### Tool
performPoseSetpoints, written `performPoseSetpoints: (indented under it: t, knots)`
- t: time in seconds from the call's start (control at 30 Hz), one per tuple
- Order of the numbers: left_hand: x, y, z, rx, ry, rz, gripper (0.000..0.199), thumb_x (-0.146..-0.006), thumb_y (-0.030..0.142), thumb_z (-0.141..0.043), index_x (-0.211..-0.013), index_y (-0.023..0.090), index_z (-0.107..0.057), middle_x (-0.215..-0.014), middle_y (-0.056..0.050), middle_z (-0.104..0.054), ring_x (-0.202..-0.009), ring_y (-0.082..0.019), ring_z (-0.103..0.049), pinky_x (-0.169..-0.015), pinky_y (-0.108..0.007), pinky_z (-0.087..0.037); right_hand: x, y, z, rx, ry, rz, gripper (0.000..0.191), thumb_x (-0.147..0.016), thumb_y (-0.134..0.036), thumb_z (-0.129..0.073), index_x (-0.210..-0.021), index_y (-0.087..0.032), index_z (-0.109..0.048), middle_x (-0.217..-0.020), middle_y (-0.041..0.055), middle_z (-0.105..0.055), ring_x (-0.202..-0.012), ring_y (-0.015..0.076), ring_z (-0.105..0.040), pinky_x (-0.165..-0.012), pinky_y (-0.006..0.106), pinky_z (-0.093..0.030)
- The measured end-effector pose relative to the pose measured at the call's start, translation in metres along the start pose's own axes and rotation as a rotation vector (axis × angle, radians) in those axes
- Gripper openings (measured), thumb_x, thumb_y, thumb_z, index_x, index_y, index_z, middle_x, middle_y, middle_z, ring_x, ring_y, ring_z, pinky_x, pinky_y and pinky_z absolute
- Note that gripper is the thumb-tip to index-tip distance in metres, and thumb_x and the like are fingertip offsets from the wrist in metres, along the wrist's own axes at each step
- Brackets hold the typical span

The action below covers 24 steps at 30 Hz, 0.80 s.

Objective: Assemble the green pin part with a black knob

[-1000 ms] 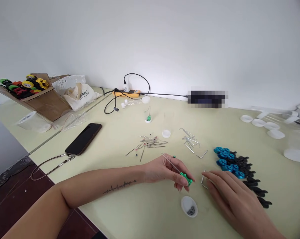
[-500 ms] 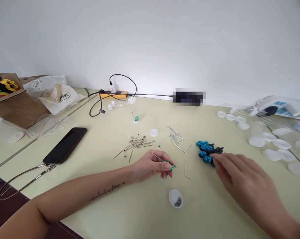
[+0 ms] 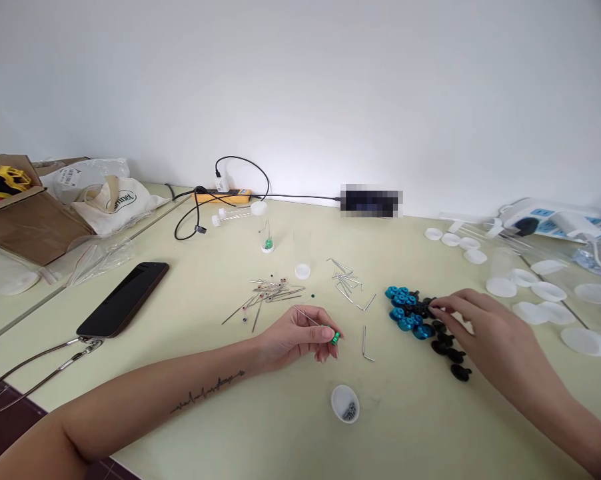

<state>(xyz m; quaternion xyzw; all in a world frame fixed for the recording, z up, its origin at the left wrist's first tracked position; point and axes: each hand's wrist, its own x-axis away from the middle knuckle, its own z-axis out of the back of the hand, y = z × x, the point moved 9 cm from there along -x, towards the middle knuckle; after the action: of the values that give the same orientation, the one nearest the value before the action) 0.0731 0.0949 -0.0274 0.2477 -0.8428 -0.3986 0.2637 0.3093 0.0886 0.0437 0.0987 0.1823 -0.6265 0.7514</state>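
Note:
My left hand (image 3: pixel 305 337) is closed, pinching a small shiny green metal part (image 3: pixel 335 339) with a thin metal rod (image 3: pixel 304 313) running back from it over the fingers. To the right, my right hand (image 3: pixel 485 327) has thumb and fingertips together on a small black part (image 3: pixel 432 305) in a pile. Blue metal pieces (image 3: pixel 405 323) lie at the left side of that pile, and black disc-shaped parts with short stems (image 3: pixel 460 373) spread toward the front. Between the hands rests an L-shaped hex key (image 3: pixel 364 341). Nearer me is a white cap (image 3: pixel 338 400) holding small metal screws (image 3: pixel 349 411).
Thin metal rods (image 3: pixel 268 300) and more hex keys (image 3: pixel 348 280) lie behind my hands. A clear tube (image 3: pixel 302 247) stands on a white base beside a green piece (image 3: pixel 268 244). A phone (image 3: pixel 123 300), cardboard box (image 3: pixel 35 223), power strips (image 3: pixel 220 195) and white lids (image 3: pixel 586 342) surround the work.
My right hand has shifted back a little, its fingertips now at the black parts, and more of them show. My left hand keeps its hold on the green part. The view has shifted slightly.

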Motion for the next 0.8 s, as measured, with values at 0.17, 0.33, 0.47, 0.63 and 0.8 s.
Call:
performPoseSetpoints:
  t: [0.17,0.33,0.47,0.63,0.8]
  knots:
    - [-0.001,0.000,0.002,0.023,0.015,-0.003,0.024,-0.074,0.027,-0.069,-0.087,0.008,-0.061,-0.076,-0.008,-0.062,-0.067,-0.009,-0.061,-0.056,-0.016,-0.047,0.006,-0.028,0.034,-0.148,0.097,-0.081,0.020,-0.090,-0.038,-0.048,-0.096,-0.021,-0.057,-0.104,0.0010,-0.057,-0.074,0.0046,-0.051,-0.053,0.015,-0.039]
    - [0.000,0.001,0.006,0.027,0.054,-0.013,0.027,-0.072,0.027,-0.072,-0.089,0.009,-0.061,-0.077,-0.008,-0.063,-0.067,-0.008,-0.061,-0.059,-0.015,-0.049,0.033,-0.092,0.004,-0.239,-0.066,0.243,0.011,-0.091,-0.026,-0.047,-0.087,-0.017,-0.052,-0.087,0.0004,-0.055,-0.073,0.0040,-0.049,-0.062,0.017,-0.038]
    - [0.000,0.002,0.009,0.053,0.084,-0.029,0.029,-0.070,0.026,-0.073,-0.091,0.010,-0.061,-0.080,-0.009,-0.065,-0.063,-0.008,-0.061,-0.060,-0.015,-0.049,0.051,-0.106,-0.027,-0.278,-0.201,0.291,0.014,-0.092,-0.028,-0.045,-0.084,-0.017,-0.051,-0.082,0.0009,-0.052,-0.069,0.0051,-0.047,-0.059,0.019,-0.036]
    - [-0.002,0.002,0.014,0.094,0.113,-0.038,0.026,-0.074,0.026,-0.069,-0.093,0.010,-0.064,-0.083,-0.010,-0.066,-0.067,-0.008,-0.062,-0.065,-0.015,-0.051,0.053,-0.100,-0.047,-0.471,-0.396,0.205,0.013,-0.094,-0.030,-0.043,-0.098,-0.023,-0.053,-0.095,0.0000,-0.053,-0.081,0.0036,-0.052,-0.067,0.017,-0.041]
    - [-0.002,0.002,0.011,0.046,0.117,-0.033,0.025,-0.080,0.028,-0.063,-0.097,0.009,-0.063,-0.088,-0.013,-0.065,-0.070,-0.009,-0.063,-0.068,-0.017,-0.051,0.051,-0.095,-0.049,-0.675,-0.408,0.109,0.015,-0.095,-0.026,-0.038,-0.090,-0.020,-0.051,-0.107,0.0010,-0.052,-0.088,0.0032,-0.052,-0.074,0.017,-0.044]
